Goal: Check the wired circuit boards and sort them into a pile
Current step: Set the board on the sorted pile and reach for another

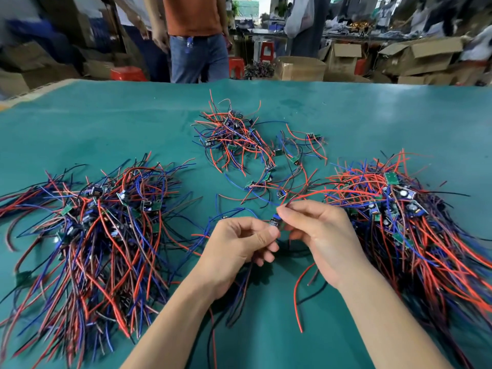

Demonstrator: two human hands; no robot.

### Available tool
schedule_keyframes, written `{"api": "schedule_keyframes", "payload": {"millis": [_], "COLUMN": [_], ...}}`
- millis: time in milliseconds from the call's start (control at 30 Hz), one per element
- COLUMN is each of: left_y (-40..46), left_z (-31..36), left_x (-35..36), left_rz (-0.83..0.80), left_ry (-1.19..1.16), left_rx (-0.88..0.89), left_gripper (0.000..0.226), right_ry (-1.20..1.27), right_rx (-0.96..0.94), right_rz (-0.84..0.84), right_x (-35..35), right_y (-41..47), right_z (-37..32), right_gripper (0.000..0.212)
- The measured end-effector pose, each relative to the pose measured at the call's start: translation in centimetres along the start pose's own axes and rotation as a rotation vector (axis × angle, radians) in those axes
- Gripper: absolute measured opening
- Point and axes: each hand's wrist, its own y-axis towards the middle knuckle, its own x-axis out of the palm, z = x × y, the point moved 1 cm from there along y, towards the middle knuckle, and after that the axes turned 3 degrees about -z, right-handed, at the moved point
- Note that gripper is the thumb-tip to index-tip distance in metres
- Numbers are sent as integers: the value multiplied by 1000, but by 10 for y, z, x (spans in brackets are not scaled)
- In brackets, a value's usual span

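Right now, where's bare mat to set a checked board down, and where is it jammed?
Free: the green mat beyond the left pile, the far right corner beyond the right pile, and the near strip between the forearms. Crowded: the middle, where the loose boards trail from the far pile down to the left hand and right hand.

Hardly any writing could be read. The one spot of print sat on the small black component of the circuit board (275,222) pinched between the left hand (241,243) and the right hand (316,233): pale characters in short rows, too small and blurred to make out as letters or numbers. Left, right and beyond that board, the boards in the wire piles showed no legible marks, and the cardboard boxes (343,55) far beyond it carried no lettering that could be read.
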Motion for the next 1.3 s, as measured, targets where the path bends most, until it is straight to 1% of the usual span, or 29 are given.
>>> {"api": "schedule_keyframes", "payload": {"millis": [67, 200, 267, 300, 367, 433, 500, 567, 633, 700, 767, 800, 833, 867, 900, 933, 1000, 1067, 1100, 1133, 1167, 1233, 1267, 1300], "left_y": [-1, -1, -2, -2, -4, -5, -5, -5, -5, -3, -2, -1, 0, -1, -1, -1, -2, -1, 0, 0, 0, 0, 0, 0], "left_z": [1, 3, 4, 4, 6, 6, 6, 6, 6, 6, 7, 6, 5, 5, 4, 4, 6, 5, 4, 4, 3, 3, 3, 3], "left_x": [0, -1, -1, -1, -2, -2, 0, 0, -2, -5, -6, -5, -5, -5, -5, -6, -7, -8, -8, -8, -7, -6, -6, -6], "left_rz": [-14, -47, -59, -65, -75, -92, -112, -118, -87, -29, 8, 10, 8, 8, 9, 15, 45, 64, 60, 49, 33, 9, 11, 17], "left_ry": [6, 36, 59, 62, 58, 60, 65, 67, 27, -51, -108, -123, -127, -128, -134, -147, -182, -194, -181, -161, -135, -73, -46, -29], "left_rx": [-5, 9, 16, 15, 7, -4, -9, -10, -6, 8, 24, 29, 32, 32, 36, 42, 51, 52, 53, 56, 62, 68, 68, 63], "left_gripper": [11, 12, 18, 17, 13, 12, 11, 11, 13, 15, 16, 18, 21, 24, 24, 23, 17, 18, 21, 22, 18, 8, 5, 5], "right_ry": [-72, -148, -271, -329, -368, -349, -304, -174, -4, 76, 55, 35, 40, 87, 161, 246, 376, 334, 242, 112, -19, -183, -221, -234], "right_rx": [-55, -145, -211, -244, -294, -336, -347, -364, -374, -318, -188, -111, -36, 24, 52, 60, 64, 30, 9, -14, -40, -101, -138, -164], "right_rz": [94, 251, 315, 357, 454, 534, 579, 618, 636, 599, 455, 356, 266, 203, 168, 166, 264, 358, 344, 284, 182, -6, -39, -40], "right_x": [-3, -7, -9, -12, -22, -33, -38, -38, -37, -33, -18, -7, 4, 12, 18, 22, 21, 13, 10, 10, 13, 21, 23, 23], "right_y": [2, 7, 11, 13, 18, 21, 22, 23, 21, 17, 8, 4, 1, -1, -3, -4, -4, -5, -5, -6, -7, -11, -10, -9], "right_z": [2, 5, 6, 5, 0, -6, -8, -12, -17, -18, -11, -6, -1, 3, 5, 7, 7, 7, 7, 6, 6, 6, 6, 6], "right_gripper": [6, 12, 8, 9, 14, 10, 14, 21, 27, 26, 23, 32, 52, 71, 81, 80, 70, 62, 56, 46, 35, 17, 11, 9]}}
